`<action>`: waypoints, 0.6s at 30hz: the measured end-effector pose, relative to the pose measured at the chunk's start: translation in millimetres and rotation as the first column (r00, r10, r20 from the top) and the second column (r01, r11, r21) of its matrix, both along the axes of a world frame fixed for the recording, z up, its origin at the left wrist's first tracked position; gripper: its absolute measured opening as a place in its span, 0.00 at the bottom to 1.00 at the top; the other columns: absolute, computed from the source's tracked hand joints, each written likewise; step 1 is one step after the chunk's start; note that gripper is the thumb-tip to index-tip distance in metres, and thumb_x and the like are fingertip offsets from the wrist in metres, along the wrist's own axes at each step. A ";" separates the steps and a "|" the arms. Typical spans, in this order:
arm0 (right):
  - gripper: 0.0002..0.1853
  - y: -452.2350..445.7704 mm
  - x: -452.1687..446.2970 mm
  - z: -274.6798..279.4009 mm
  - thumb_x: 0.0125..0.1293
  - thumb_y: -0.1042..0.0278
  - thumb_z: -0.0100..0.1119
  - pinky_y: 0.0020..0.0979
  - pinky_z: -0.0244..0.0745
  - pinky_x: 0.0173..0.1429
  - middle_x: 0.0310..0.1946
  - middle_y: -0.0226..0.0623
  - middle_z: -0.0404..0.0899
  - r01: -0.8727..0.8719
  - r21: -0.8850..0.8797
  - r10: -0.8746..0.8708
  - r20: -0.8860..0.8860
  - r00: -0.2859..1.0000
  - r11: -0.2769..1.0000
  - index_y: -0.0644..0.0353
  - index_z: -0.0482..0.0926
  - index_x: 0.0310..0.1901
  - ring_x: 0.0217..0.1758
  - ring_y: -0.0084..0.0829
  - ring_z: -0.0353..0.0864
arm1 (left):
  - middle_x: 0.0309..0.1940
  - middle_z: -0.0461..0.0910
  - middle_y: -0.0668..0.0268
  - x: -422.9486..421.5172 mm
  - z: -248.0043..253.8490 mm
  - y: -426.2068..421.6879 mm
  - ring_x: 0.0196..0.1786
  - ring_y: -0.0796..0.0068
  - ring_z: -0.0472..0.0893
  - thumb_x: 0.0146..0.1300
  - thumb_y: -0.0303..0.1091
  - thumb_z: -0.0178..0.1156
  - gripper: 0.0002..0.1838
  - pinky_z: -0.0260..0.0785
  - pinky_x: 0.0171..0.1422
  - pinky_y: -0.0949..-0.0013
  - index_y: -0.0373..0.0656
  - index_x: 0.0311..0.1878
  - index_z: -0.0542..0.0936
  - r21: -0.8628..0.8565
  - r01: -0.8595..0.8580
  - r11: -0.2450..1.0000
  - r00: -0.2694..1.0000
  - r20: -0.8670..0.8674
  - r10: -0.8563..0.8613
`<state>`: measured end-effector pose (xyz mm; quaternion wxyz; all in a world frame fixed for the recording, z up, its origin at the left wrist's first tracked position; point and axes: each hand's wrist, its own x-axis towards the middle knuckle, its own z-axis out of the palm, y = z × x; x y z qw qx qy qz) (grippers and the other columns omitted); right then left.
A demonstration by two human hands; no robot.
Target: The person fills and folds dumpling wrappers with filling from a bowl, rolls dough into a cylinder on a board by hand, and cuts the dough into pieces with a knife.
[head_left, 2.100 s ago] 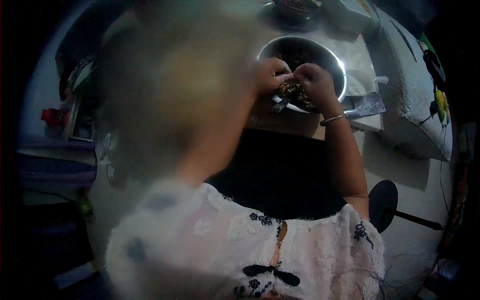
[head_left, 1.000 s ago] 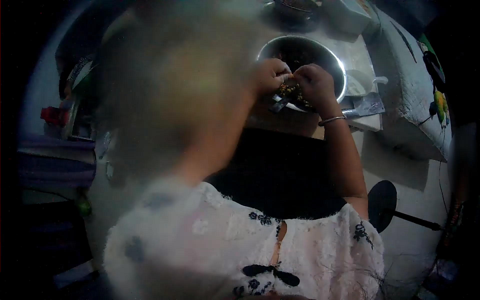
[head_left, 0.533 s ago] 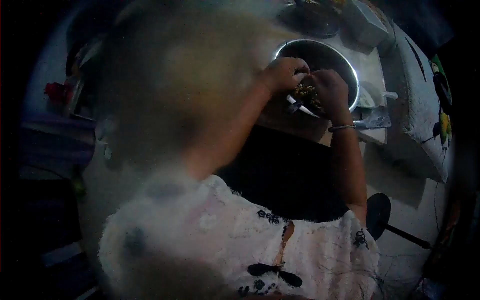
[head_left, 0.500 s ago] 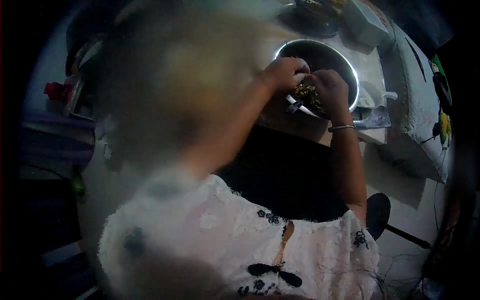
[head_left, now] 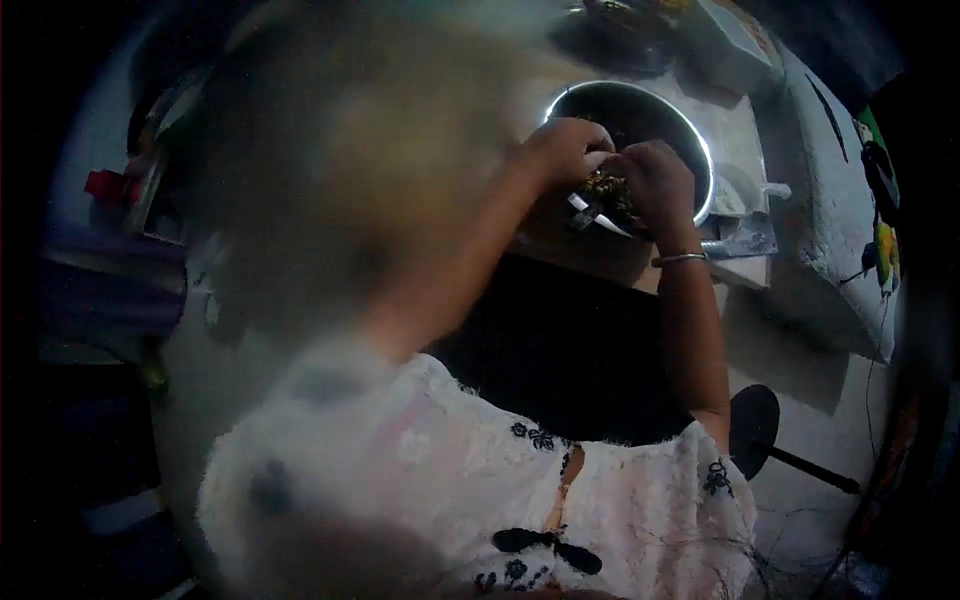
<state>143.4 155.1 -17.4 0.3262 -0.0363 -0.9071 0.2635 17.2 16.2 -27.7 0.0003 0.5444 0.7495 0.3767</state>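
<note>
A round metal bowl (head_left: 709, 160) with a bright rim stands on the counter, holding a chopped yellow-brown and green mixture (head_left: 608, 192). Over it, my left hand (head_left: 572, 150) and my right hand (head_left: 660, 185) meet with fingers curled and fingertips pinched together. Something small and pale seems to show between the fingertips, too dim to name. My right wrist carries a thin bangle (head_left: 680, 259). A dark handle-like piece (head_left: 583, 216) lies against the bowl's near rim, below my left hand.
Behind the bowl are a dark round pan (head_left: 610, 42) and a white box (head_left: 728, 50). To the right lie a pale plastic item (head_left: 738, 195) and a shiny packet (head_left: 740, 240). A large blur covers the left side. A black disc on a rod (head_left: 755, 430) is low at right.
The view has shifted slightly. Both hands stay together over the bowl, with only small finger movement visible.
</note>
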 end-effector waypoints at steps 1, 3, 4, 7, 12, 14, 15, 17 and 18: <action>0.06 0.0 0.4 0.0 0.56 0.66 0.66 0.33 0.76 0.39 0.34 0.35 0.80 0.007 -0.001 -0.007 0.000 1.000 1.000 0.55 0.82 0.33 0.36 0.38 0.82 | 0.37 0.81 0.59 -0.2 1.1 -0.2 0.43 0.61 0.81 0.60 0.33 0.63 0.07 0.73 0.46 0.61 0.43 0.41 0.81 -0.007 0.006 1.000 0.999 0.032 -0.006; 0.04 0.9 -0.7 -0.5 0.55 0.68 0.65 0.34 0.76 0.38 0.34 0.35 0.80 0.008 0.053 -0.009 0.018 1.000 0.999 0.55 0.82 0.32 0.35 0.38 0.82 | 0.36 0.81 0.59 -1.0 0.0 -0.1 0.42 0.61 0.81 0.60 0.34 0.63 0.07 0.73 0.46 0.61 0.43 0.40 0.81 -0.015 0.018 1.000 0.998 0.065 -0.017; 0.04 1.5 -0.6 -1.3 0.55 0.68 0.65 0.34 0.76 0.38 0.34 0.35 0.80 0.013 0.052 -0.014 0.019 1.000 0.999 0.55 0.82 0.32 0.35 0.38 0.82 | 0.35 0.81 0.59 -1.4 -1.4 -0.5 0.42 0.61 0.81 0.60 0.33 0.63 0.07 0.73 0.45 0.61 0.43 0.40 0.81 -0.019 0.017 1.000 0.999 0.044 -0.016; 0.04 2.6 -1.0 -1.0 0.54 0.69 0.65 0.34 0.76 0.38 0.33 0.35 0.80 -0.014 0.057 0.014 0.007 1.000 0.998 0.55 0.82 0.32 0.35 0.39 0.81 | 0.35 0.81 0.59 -0.4 0.4 -0.6 0.41 0.62 0.81 0.59 0.33 0.64 0.07 0.73 0.45 0.61 0.42 0.39 0.81 -0.044 0.005 0.999 1.000 0.014 -0.005; 0.06 3.1 -0.6 -3.4 0.56 0.66 0.65 0.33 0.77 0.39 0.34 0.36 0.81 0.011 -0.039 -0.011 0.013 1.000 0.999 0.55 0.83 0.35 0.35 0.39 0.82 | 0.36 0.81 0.59 1.3 -4.1 -1.4 0.41 0.61 0.81 0.59 0.33 0.63 0.07 0.73 0.45 0.61 0.42 0.39 0.80 0.012 -0.012 1.000 0.997 0.081 0.011; 0.07 4.7 -3.0 -5.8 0.57 0.65 0.65 0.32 0.77 0.40 0.34 0.37 0.81 -0.004 -0.110 0.005 0.004 1.000 0.994 0.55 0.83 0.36 0.36 0.37 0.83 | 0.37 0.81 0.58 1.2 -3.5 -1.2 0.42 0.61 0.81 0.60 0.33 0.62 0.08 0.73 0.47 0.61 0.43 0.41 0.81 0.061 -0.050 0.997 0.995 0.088 0.044; 0.08 6.0 -4.3 -6.4 0.58 0.65 0.66 0.31 0.77 0.41 0.35 0.37 0.82 -0.022 -0.179 0.021 -0.005 1.000 0.984 0.56 0.83 0.38 0.36 0.34 0.83 | 0.37 0.81 0.58 1.5 -2.8 -1.2 0.42 0.61 0.81 0.60 0.33 0.62 0.08 0.73 0.47 0.61 0.43 0.41 0.81 0.063 -0.050 0.997 0.995 0.087 0.044; 0.08 6.9 -3.9 -7.4 0.59 0.65 0.66 0.30 0.77 0.41 0.36 0.38 0.83 -0.023 -0.234 0.025 0.006 1.000 0.972 0.57 0.83 0.39 0.37 0.32 0.84 | 0.39 0.81 0.57 4.0 -0.6 -2.4 0.44 0.60 0.81 0.61 0.32 0.61 0.08 0.74 0.49 0.61 0.43 0.43 0.81 0.140 -0.058 0.989 0.992 0.124 0.040; 0.09 6.6 -3.3 -7.7 0.59 0.65 0.66 0.29 0.77 0.42 0.36 0.39 0.83 -0.022 -0.289 0.029 0.020 0.999 0.957 0.57 0.83 0.40 0.37 0.30 0.84 | 0.39 0.81 0.57 5.3 1.4 -3.2 0.44 0.60 0.81 0.61 0.32 0.61 0.08 0.74 0.49 0.61 0.43 0.43 0.81 0.140 -0.058 0.988 0.992 0.123 0.041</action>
